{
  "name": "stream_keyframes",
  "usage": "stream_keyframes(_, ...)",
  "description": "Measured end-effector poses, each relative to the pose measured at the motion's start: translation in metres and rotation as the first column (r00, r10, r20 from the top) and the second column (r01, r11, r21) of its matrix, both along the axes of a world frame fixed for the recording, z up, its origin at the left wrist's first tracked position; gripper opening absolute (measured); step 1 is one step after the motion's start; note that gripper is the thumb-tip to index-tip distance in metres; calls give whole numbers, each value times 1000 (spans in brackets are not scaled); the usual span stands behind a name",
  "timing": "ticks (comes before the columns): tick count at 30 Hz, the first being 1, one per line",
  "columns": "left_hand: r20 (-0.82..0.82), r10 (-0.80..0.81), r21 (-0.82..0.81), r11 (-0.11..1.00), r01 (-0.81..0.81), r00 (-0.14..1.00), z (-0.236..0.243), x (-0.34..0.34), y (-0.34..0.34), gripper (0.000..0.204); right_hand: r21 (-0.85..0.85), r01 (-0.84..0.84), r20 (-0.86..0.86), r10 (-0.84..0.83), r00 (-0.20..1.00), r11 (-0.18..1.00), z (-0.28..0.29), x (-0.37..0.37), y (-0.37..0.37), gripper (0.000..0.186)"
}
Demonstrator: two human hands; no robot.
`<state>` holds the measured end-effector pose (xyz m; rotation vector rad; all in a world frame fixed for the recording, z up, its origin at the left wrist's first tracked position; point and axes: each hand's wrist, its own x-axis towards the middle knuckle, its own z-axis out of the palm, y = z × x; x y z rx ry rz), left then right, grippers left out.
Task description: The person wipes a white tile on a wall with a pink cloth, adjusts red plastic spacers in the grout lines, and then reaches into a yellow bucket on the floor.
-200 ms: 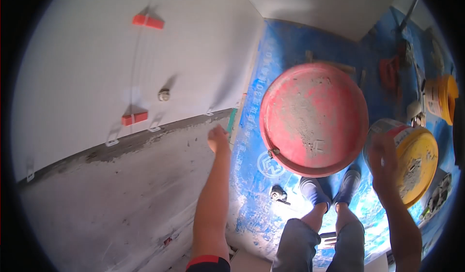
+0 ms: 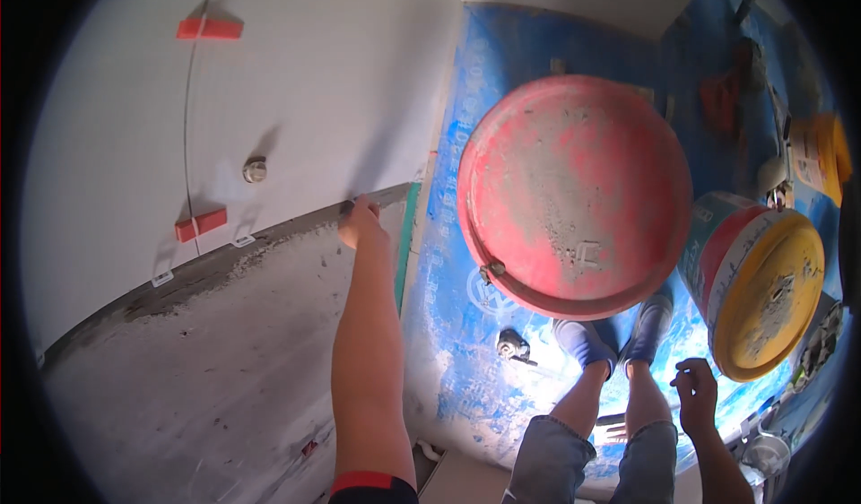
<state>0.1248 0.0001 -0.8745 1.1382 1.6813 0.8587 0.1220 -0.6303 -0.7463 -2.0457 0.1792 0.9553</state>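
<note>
My left hand (image 2: 361,223) reaches to the lower edge of a large pale wall tile (image 2: 305,82). Its fingers are pinched together at the joint above the rough grey wall (image 2: 242,325); anything between them is hidden. White clips (image 2: 243,241) stick out along that edge, left of the hand. Red wedges (image 2: 201,225) sit on the tile along a thin pale line. My right hand (image 2: 697,396) hangs low on the right, below a bucket with a yellow lid (image 2: 762,325). Its fingers are curled, and I cannot make out anything in them.
A large red round tub (image 2: 574,190), smeared with grey mortar, stands before my feet on blue floor sheeting (image 2: 502,56). A small dark tool (image 2: 513,345) lies by my shoes. Another yellow bucket (image 2: 818,159) is at far right. A round metal fitting (image 2: 255,170) protrudes from the tile.
My left hand has moved left and up to the tile's lower edge. My right hand has dropped from in front of the yellow-lidded bucket to below it. The view has shifted.
</note>
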Motion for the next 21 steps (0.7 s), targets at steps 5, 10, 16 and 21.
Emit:
stream_keyframes(5,-57,67,73,995,-63,996,12,6,-2,17,-87,2,-57,-7,998,996,-23,-55,-23,11)
stream_keyframes(10,-132,50,99,994,-37,990,24,4,-12,21,-174,-93,-92,78,993,980,-5,-50,9,19)
stream_keyframes(16,-112,-63,108,991,75,992,35,-10,0,30,-128,-109,-53,103,993,986,-12,-68,-8,18)
stream_keyframes(21,-225,-922,-99,343,934,315,67,-21,-198,36,-18,497,-514,-435,740,867,-10,-92,-38,40)
